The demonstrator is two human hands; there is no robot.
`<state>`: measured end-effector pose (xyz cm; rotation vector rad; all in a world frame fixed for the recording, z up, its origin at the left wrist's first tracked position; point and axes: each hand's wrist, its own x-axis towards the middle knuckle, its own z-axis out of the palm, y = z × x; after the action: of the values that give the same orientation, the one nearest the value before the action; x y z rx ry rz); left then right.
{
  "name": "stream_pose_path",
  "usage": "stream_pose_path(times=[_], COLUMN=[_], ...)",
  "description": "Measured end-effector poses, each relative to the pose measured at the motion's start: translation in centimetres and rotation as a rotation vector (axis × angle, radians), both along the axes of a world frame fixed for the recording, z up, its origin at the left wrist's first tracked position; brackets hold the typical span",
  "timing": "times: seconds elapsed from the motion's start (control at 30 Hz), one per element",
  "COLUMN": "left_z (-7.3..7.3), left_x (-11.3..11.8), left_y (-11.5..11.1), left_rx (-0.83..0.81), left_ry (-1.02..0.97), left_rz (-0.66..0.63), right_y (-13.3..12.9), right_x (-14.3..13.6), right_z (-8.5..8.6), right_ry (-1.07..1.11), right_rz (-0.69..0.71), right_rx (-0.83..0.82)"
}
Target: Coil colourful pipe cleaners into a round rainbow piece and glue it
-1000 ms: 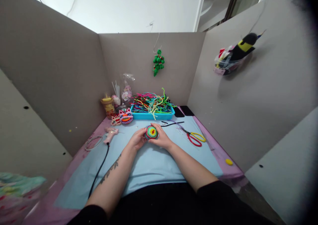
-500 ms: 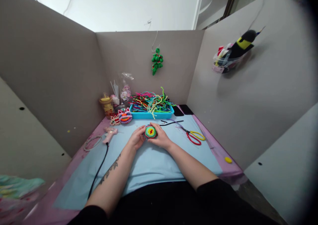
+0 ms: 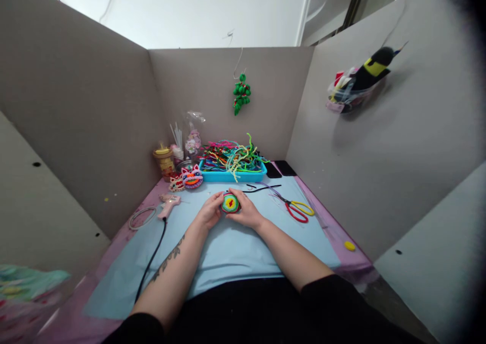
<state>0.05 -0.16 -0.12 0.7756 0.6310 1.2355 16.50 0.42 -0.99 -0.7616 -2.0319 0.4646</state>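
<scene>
Between my two hands is a small round pipe-cleaner disc (image 3: 230,203), ringed in dark red and green with a yellow middle and a red mark. My left hand (image 3: 211,210) grips its left edge, fingers curled. My right hand (image 3: 246,211) closes round its right edge, thumb below and fingers above. Just beyond the hands lie black pipe-cleaner pieces (image 3: 261,188). Red-and-yellow-handled scissors (image 3: 294,207) rest to the right, blades pointing up and left. Over on the left lies a pink glue gun (image 3: 168,206) with a black cord.
A blue tray (image 3: 233,177) heaped with colourful pipe cleaners stands at the back. Left of it are lion-face crafts (image 3: 192,177) and a lidded cup (image 3: 165,163). Two black slabs (image 3: 284,168) lie back right, a yellow disc (image 3: 350,245) front right. Grey panels enclose the table.
The disc has tipped slightly between my fingers, so its face shows at a somewhat different angle. Both hands stay almost in place, and the view has shifted a little.
</scene>
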Motion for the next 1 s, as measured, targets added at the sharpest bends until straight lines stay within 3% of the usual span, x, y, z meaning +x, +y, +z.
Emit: stream_pose_path(times=[0.17, 0.3, 0.37, 0.47, 0.57, 0.7, 0.83, 1.0], left_z=[-0.2, 0.0, 0.2, 0.2, -0.1, -0.5, -0.6, -1.2], left_x=[0.0, 0.2, 0.4, 0.6, 0.6, 0.5, 0.4, 0.1], left_y=[0.2, 0.0, -0.4, -0.7, -0.4, 0.5, 0.8, 1.5], left_rx=[-0.007, -0.076, -0.034, 0.093, 0.169, 0.262, 0.386, 0.365], left_ry=[0.026, 0.036, 0.045, 0.118, 0.187, 0.274, 0.441, 0.581], left_rz=[-0.009, -0.096, -0.131, -0.076, 0.065, 0.221, 0.268, 0.335], right_y=[0.0, 0.3, 0.2, 0.2, 0.7, 2.3, 3.4, 3.1], right_x=[-0.1, -0.1, 0.0, -0.1, -0.3, -0.1, 0.5, 0.7], right_z=[-0.1, -0.1, -0.1, -0.1, -0.7, -1.5, -1.7, -1.2], right_ry=[0.018, 0.108, 0.150, 0.152, 0.236, 0.470, 0.610, 0.741], right_rz=[0.014, -0.139, -0.184, -0.080, 0.033, 0.076, 0.048, 0.141], right_rx=[0.004, 0.040, 0.088, 0.087, -0.062, -0.331, -0.538, -0.790])
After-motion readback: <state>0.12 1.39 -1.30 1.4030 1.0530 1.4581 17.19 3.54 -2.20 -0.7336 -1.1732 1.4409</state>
